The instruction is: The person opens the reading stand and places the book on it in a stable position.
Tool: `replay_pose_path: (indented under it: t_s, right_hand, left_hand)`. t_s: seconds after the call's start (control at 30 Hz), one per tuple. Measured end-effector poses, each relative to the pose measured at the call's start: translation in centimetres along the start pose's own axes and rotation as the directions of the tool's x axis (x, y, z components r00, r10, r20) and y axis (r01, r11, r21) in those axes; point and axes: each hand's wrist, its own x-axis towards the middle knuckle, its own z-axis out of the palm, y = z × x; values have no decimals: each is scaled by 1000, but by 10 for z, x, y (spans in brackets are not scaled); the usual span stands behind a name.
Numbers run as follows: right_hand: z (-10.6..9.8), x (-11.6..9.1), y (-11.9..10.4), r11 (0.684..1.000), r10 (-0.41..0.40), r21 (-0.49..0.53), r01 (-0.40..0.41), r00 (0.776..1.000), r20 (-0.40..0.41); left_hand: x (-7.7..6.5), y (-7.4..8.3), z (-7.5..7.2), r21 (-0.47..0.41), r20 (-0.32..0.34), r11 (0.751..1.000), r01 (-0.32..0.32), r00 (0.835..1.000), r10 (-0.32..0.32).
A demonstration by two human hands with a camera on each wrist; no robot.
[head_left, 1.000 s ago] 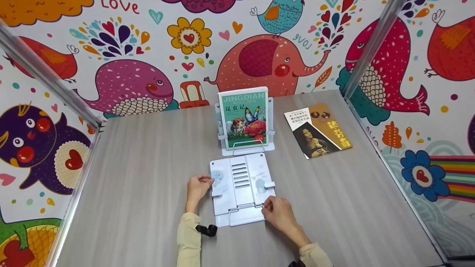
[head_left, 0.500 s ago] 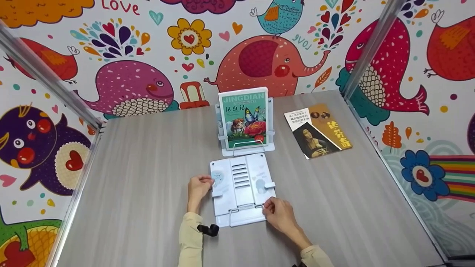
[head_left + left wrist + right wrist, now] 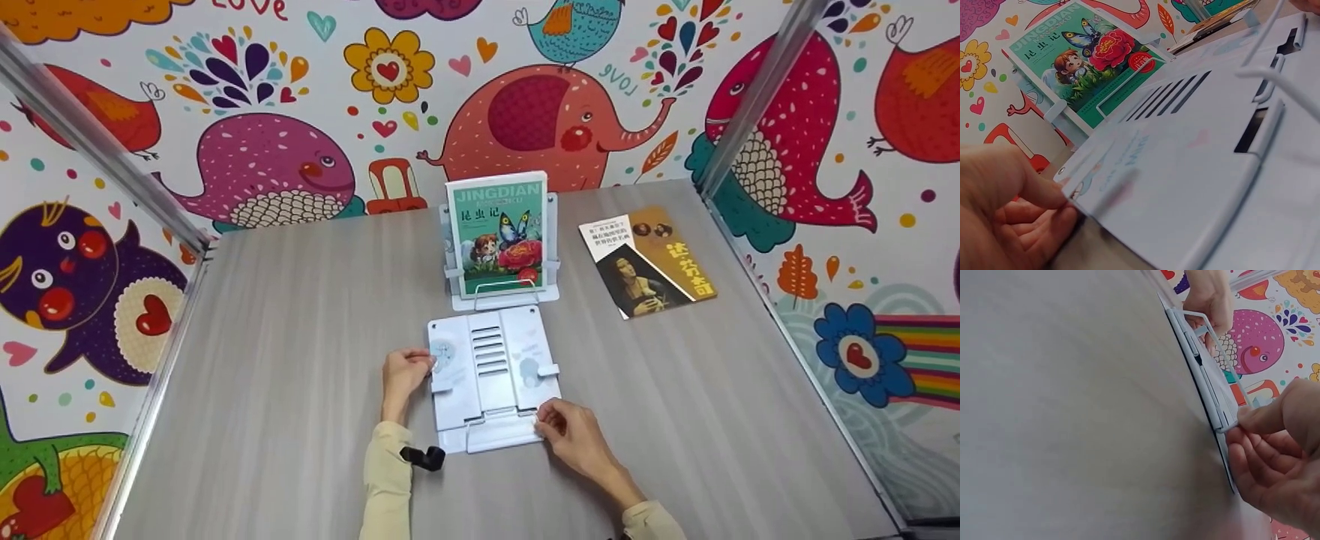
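Note:
A white book stand (image 3: 495, 394) with several slots down its middle and a wire page holder lies folded flat on the table. At its left edge my left hand (image 3: 405, 375) pinches the panel between thumb and fingers; the left wrist view shows the thumb (image 3: 1044, 188) on top, fingers curled beneath. My right hand (image 3: 574, 439) pinches the stand's lower right corner. In the right wrist view, the right thumb (image 3: 1266, 419) presses on that corner, close to the end of the wire (image 3: 1221, 351), with the other fingers curled below.
Just behind, a second white stand (image 3: 506, 300) stands upright, bearing a green book (image 3: 499, 240) with a butterfly cover behind its wire. To the right a brown and white book (image 3: 649, 262) lies flat. Patterned walls (image 3: 262, 165) close in the table (image 3: 285, 360).
The head view has shifted slightly. Both hands keep their grip on the flat stand, which stays in place.

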Motion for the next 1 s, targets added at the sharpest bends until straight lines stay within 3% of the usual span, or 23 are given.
replay_pose_path:
  t_s: [0.17, 0.57, 1.0]
  right_hand:
    - [-1, 0, 2, 1000, -6, 29, 5, 1000, 20]
    - [-2, -2, 7, 995, -82, 57, 81, 997, 13]
    - [-1, -3, 8, 994, -62, 87, 60, 998, 19]
  left_hand:
    - [0, 1, 0, -4, -11, 1000, -24, 1000, 24]
    - [1, 0, 1, -27, 2, 1000, -10, 1000, 10]
    - [1, -1, 0, -34, 11, 999, -8, 1000, 9]
